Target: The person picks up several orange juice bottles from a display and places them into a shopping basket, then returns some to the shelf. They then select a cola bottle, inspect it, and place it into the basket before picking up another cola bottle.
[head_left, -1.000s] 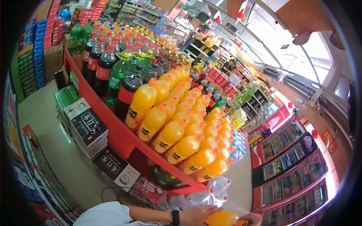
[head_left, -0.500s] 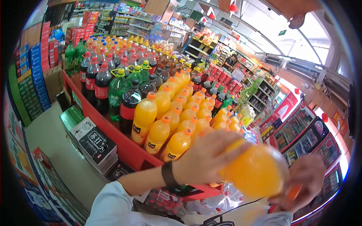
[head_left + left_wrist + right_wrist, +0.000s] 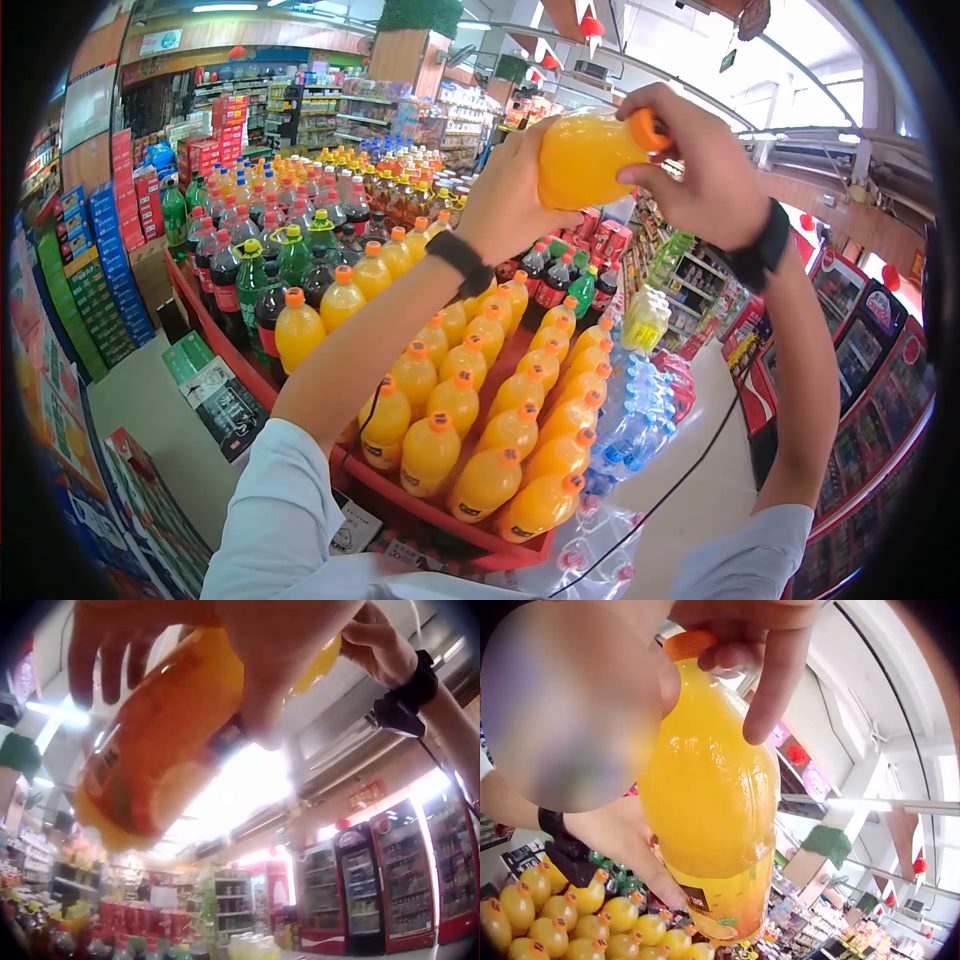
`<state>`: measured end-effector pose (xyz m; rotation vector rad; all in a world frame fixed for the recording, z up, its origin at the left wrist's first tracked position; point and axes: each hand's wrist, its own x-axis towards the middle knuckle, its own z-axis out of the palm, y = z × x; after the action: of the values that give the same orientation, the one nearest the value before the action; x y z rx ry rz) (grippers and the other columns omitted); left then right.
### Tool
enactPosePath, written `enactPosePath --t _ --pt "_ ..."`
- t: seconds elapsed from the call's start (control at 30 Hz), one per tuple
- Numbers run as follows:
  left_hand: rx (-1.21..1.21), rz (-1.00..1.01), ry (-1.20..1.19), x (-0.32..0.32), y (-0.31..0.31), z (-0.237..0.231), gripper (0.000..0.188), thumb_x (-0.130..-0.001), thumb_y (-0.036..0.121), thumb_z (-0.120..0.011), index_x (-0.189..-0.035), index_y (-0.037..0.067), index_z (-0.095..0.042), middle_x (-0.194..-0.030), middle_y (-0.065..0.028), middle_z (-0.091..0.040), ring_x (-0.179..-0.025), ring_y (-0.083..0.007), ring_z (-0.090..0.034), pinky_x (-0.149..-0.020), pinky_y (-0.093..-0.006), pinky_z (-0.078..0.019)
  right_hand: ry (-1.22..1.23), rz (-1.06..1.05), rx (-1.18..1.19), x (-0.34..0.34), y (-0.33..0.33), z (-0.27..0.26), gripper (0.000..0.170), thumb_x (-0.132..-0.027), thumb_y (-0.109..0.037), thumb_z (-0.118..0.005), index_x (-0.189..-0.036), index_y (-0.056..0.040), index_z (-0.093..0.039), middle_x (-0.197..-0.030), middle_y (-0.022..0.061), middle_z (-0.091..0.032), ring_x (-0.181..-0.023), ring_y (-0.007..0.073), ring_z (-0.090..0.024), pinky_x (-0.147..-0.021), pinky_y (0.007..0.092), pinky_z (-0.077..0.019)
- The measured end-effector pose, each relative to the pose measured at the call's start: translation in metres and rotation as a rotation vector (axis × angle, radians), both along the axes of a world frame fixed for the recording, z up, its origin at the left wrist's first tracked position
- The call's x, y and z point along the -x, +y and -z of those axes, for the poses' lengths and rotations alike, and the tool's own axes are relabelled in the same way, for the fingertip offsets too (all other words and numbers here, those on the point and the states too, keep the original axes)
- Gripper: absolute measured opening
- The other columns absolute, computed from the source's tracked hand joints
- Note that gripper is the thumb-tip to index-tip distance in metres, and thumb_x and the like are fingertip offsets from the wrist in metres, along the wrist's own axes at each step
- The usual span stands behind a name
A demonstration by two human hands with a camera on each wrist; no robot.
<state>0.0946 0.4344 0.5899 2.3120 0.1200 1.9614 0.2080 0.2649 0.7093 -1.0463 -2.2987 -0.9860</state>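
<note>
Both hands hold one bottle of orange juice [image 3: 590, 160] with an orange cap [image 3: 648, 130], tilted on its side and raised above the display. My left hand [image 3: 515, 195] grips the lower body around the label, its thumb along the near side in the left wrist view. At the neck, just under the cap, the thumb and fingers of my right hand [image 3: 690, 170] grip the other end. The right wrist view shows the bottle's label [image 3: 712, 896] with the left hand [image 3: 619, 840] beside it. Below stand rows of matching juice bottles [image 3: 430, 455].
The juice bottles stand on a red display stand [image 3: 400, 500] with cola and green soda bottles [image 3: 250, 290] behind. Packs of water bottles [image 3: 630, 410] adjoin its right side. Cartons [image 3: 225, 400] line the floor at left; drink fridges [image 3: 860, 370] stand at right. A black cable [image 3: 670, 480] hangs near the right arm.
Both hands have lifted the juice bottle from the bottom of the head view up to chest height or higher, above the display. The head view has shifted too, showing more of the display's top.
</note>
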Motion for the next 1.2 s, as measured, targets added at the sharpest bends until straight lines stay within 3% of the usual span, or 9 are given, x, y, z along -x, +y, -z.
enactPosePath --t 0.2,0.33,0.43,0.57,0.63,0.73,0.83,1.0,1.2 --pt "0.433 -0.374 0.352 -0.098 0.047 0.014 0.069 -0.073 0.033 -0.074 -0.127 0.004 -0.042 -0.105 -0.0187 -0.063 -0.097 -0.0376 -0.061 -0.086 -0.0436 -0.0477 0.09 0.195 0.053 -0.113 0.1 0.018 0.043 -0.072 -0.013 -0.075 -0.105 -0.0036 -0.05 -0.087 0.0215 -0.062 -0.083 0.042 -0.059 -0.071 0.0457 -0.0464" --pt "0.472 -0.16 0.402 -0.143 0.069 0.033 0.063 -0.077 0.03 -0.069 -0.127 0.004 -0.041 -0.107 -0.0213 -0.063 -0.099 -0.0386 -0.06 -0.086 -0.0436 -0.0478 0.167 0.26 0.178 -0.173 0.154 0.058 0.043 -0.071 -0.017 -0.077 -0.102 -0.0039 -0.049 -0.085 0.0215 -0.062 -0.085 0.0418 -0.06 -0.072 0.0461 -0.0464" --pt "0.263 -0.194 0.491 -0.175 0.095 0.059 0.064 -0.077 0.028 -0.068 -0.129 0.005 -0.04 -0.107 -0.0224 -0.062 -0.098 -0.0393 -0.06 -0.085 -0.0444 -0.0482 0.173 0.316 0.202 -0.212 0.19 0.097 0.042 -0.07 -0.017 -0.077 -0.098 -0.0044 -0.049 -0.084 0.0205 -0.062 -0.085 0.0412 -0.06 -0.072 0.0465 -0.0464" --pt "0.301 -0.229 0.778 -0.199 0.093 0.085 0.067 -0.076 0.028 -0.068 -0.133 0.007 -0.039 -0.104 -0.0237 -0.063 -0.095 -0.0414 -0.06 -0.085 -0.0461 -0.0481 0.185 0.334 0.253 -0.265 0.24 0.142 0.042 -0.07 -0.019 -0.078 -0.096 -0.0047 -0.049 -0.083 0.0186 -0.062 -0.084 0.0405 -0.06 -0.07 0.0477 -0.0462" --pt "0.384 -0.079 0.744 -0.245 0.138 0.138 0.074 -0.075 0.034 -0.068 -0.137 0.008 -0.037 -0.115 -0.0245 -0.058 -0.098 -0.0413 -0.06 -0.087 -0.045 -0.0485 0.237 0.371 0.332 -0.286 0.258 0.165 0.043 -0.069 -0.02 -0.078 -0.096 -0.004 -0.05 -0.086 0.0189 -0.063 -0.087 0.0398 -0.061 -0.073 0.0459 -0.0474" --pt "0.365 -0.254 1.011 -0.259 0.135 0.174 0.091 -0.074 0.037 -0.068 -0.145 0.003 -0.023 -0.144 -0.0232 -0.035 -0.107 -0.0384 -0.058 -0.092 -0.0424 -0.0479 0.309 0.413 0.4 -0.319 0.282 0.21 0.047 -0.068 -0.022 -0.08 -0.101 -0.0028 -0.053 -0.089 0.0199 -0.064 -0.089 0.0397 -0.061 -0.075 0.0442 -0.0486" --pt "0.43 -0.192 1.084 -0.261 0.125 0.166 0.094 -0.074 0.04 -0.068 -0.145 0.0 -0.021 -0.145 -0.0224 -0.034 -0.112 -0.0372 -0.056 -0.094 -0.0419 -0.0474 0.339 0.444 0.441 -0.339 0.298 0.243 0.048 -0.067 -0.025 -0.081 -0.101 -0.0019 -0.056 -0.089 0.0197 -0.064 -0.089 0.0396 -0.062 -0.075 0.0435 -0.0487" --pt "0.397 -0.184 1.237 -0.296 0.142 0.202 0.089 -0.069 0.047 -0.071 -0.136 -0.001 -0.039 -0.139 -0.0206 -0.044 -0.108 -0.0354 -0.059 -0.092 -0.0404 -0.0482 0.348 0.605 0.556 -0.358 0.314 0.282 0.047 -0.069 -0.035 -0.078 -0.097 -0.001 -0.06 -0.092 0.0202 -0.065 -0.09 0.0383 -0.063 -0.077 0.0427 -0.0493" --pt "0.417 -0.155 1.143 -0.302 0.141 0.223 0.096 -0.065 0.039 -0.076 -0.139 -0.003 -0.032 -0.141 -0.0192 -0.039 -0.105 -0.0322 -0.061 -0.088 -0.0388 -0.0501 0.253 0.703 0.709 -0.376 0.326 0.31 0.049 -0.071 -0.042 -0.073 -0.095 0.0 -0.065 -0.097 0.0221 -0.066 -0.096 0.0358 -0.063 -0.082 0.0418 -0.051"
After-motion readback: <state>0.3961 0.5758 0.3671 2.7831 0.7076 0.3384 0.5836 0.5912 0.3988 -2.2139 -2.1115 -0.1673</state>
